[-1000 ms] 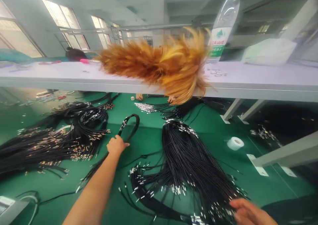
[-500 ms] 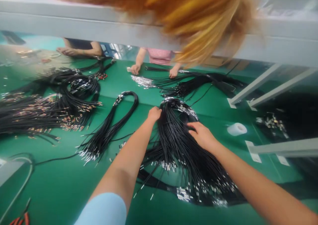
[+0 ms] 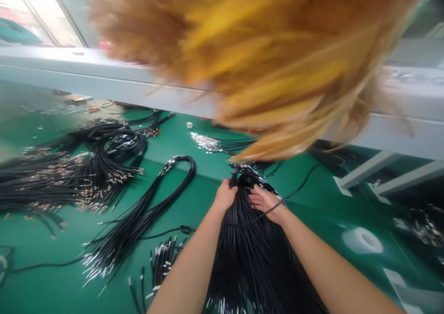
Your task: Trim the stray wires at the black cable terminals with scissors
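A large bundle of thin black cables (image 3: 253, 240) with silvery ends hangs bent over in front of me on the green table. My left hand (image 3: 226, 196) is closed round the left side of its upper bend. At the bundle's right side is my right hand (image 3: 265, 203), palm turned inward, fingers stretched out and apart against the cables. One loose black cable crosses over the right wrist. To the left lies a smaller looped cable bundle (image 3: 149, 198) with bare-looking silvery tips. Hair blurs across the upper part of the view and hides the far side.
A heap of black cables with coppery ends (image 3: 83, 170) covers the table's left. Short cable pieces (image 3: 164, 261) lie by my left forearm. A white roll (image 3: 362, 240) and pale metal legs (image 3: 367, 168) stand at right. A grey shelf beam (image 3: 114, 80) spans above.
The view has tilted and the hair covers more, hiding the co-workers' hands. My hands have come closer together on the large bundle, and a loose cable now crosses the right wrist.
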The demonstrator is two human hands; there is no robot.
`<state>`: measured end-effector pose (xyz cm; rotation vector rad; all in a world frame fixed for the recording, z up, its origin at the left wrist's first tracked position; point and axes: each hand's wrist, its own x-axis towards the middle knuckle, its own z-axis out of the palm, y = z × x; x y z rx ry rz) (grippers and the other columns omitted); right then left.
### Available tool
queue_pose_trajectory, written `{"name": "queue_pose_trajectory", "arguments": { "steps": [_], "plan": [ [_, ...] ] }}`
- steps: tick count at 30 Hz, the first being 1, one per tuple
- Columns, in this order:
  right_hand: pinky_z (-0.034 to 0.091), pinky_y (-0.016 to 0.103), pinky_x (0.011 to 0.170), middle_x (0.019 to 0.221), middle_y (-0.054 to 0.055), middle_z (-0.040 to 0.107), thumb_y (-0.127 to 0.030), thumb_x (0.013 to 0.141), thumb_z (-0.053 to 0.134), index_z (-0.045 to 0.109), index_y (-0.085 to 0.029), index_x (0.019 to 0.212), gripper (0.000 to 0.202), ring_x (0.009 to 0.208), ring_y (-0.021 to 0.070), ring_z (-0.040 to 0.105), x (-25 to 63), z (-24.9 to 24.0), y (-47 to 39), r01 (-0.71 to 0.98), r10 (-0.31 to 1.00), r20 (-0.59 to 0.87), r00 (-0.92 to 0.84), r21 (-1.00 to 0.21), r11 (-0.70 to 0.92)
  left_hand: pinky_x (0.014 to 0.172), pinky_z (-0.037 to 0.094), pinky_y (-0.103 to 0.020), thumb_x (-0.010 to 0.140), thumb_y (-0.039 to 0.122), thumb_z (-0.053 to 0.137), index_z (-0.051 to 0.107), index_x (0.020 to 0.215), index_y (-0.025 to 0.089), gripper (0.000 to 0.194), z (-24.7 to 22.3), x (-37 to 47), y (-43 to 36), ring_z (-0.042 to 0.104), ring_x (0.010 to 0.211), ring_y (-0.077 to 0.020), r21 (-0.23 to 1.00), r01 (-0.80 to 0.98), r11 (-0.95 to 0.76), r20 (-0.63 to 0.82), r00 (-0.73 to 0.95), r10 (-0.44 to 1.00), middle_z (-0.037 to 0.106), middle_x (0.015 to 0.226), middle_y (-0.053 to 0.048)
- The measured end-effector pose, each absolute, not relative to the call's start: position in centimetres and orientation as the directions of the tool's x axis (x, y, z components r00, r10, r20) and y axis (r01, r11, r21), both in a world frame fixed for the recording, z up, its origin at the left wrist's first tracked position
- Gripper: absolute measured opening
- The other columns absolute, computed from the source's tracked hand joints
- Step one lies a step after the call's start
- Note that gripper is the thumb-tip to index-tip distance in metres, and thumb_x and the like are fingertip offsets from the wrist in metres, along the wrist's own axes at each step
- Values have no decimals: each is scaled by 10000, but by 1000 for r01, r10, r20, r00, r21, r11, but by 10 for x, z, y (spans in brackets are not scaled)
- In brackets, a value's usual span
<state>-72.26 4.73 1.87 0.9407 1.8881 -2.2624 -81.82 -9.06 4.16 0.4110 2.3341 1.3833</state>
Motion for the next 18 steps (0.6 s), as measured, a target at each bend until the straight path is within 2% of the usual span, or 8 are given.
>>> {"name": "queue_pose_trajectory", "arguments": {
  "steps": [4, 7, 9, 10, 11, 13, 15, 18],
  "plan": [
    [516, 394, 738, 1070, 73, 601, -370, 901, 518, 555, -154, 1102, 297, 864, 203, 614, -731, 33, 49, 422, 178, -536, -825, -794, -437, 829, 481, -426, 895, 275, 518, 507, 1204, 177, 324, 60, -759, -72, 596, 957, -219, 861, 88, 501, -156, -891, 425, 588, 1126, -89],
    [519, 391, 731, 1072, 73, 599, -375, 902, 514, 549, -156, 1111, 305, 862, 202, 614, -733, 45, 59, 422, 111, -542, -833, -753, -505, 861, 453, -427, 873, 194, 485, 461, 1307, 185, 435, 73, -710, -58, 587, 1012, -296, 867, 126, 483, -123, -884, 450, 585, 1171, -165],
    [523, 381, 718, 1068, 71, 598, -363, 902, 518, 549, -156, 1108, 293, 850, 197, 614, -736, 52, 69, 439, 94, -561, -822, -731, -522, 926, 428, -362, 788, 238, 610, 497, 1284, 225, 509, 78, -700, -58, 543, 1091, -284, 880, 161, 446, -76, -880, 468, 567, 1218, -118],
    [525, 372, 708, 1062, 69, 598, -351, 902, 521, 550, -156, 1105, 283, 840, 193, 614, -737, 55, 74, 452, 92, -575, -813, -723, -523, 968, 398, -334, 777, 285, 629, 540, 1236, 250, 469, 77, -704, -61, 504, 1141, -270, 884, 168, 436, -56, -888, 456, 547, 1250, -88],
    [527, 364, 697, 1054, 67, 599, -341, 902, 525, 550, -156, 1101, 273, 828, 188, 615, -739, 57, 78, 467, 94, -590, -802, -717, -518, 1012, 352, -332, 795, 327, 610, 585, 1172, 259, 384, 75, -711, -65, 454, 1193, -264, 883, 157, 442, -50, -906, 420, 525, 1274, -70],
    [529, 352, 679, 1038, 62, 601, -327, 901, 530, 553, -155, 1094, 259, 806, 181, 615, -742, 60, 82, 500, 100, -620, -778, -708, -498, 1050, 278, -429, 880, 324, 490, 575, 1164, 193, 324, 65, -732, -73, 368, 1255, -293, 867, 68, 494, -91, -952, 291, 466, 1318, -123],
    [530, 352, 676, 1035, 62, 601, -324, 900, 532, 553, -154, 1093, 258, 805, 181, 615, -745, 62, 80, 532, 112, -644, -757, -706, -467, 994, 321, -509, 880, 291, 515, 548, 1170, 141, 328, 51, -748, -76, 428, 1197, -307, 845, -18, 535, -151, -967, 206, 490, 1275, -146],
    [529, 370, 704, 1069, 68, 593, -312, 897, 539, 548, -158, 1109, 262, 843, 193, 613, -750, 62, 70, 562, 150, -662, -734, -717, -413, 925, 404, -498, 873, 285, 553, 529, 1175, 162, 327, 33, -751, -74, 505, 1110, -261, 833, -79, 548, -188, -971, 145, 512, 1249, -97]
  ]
}}
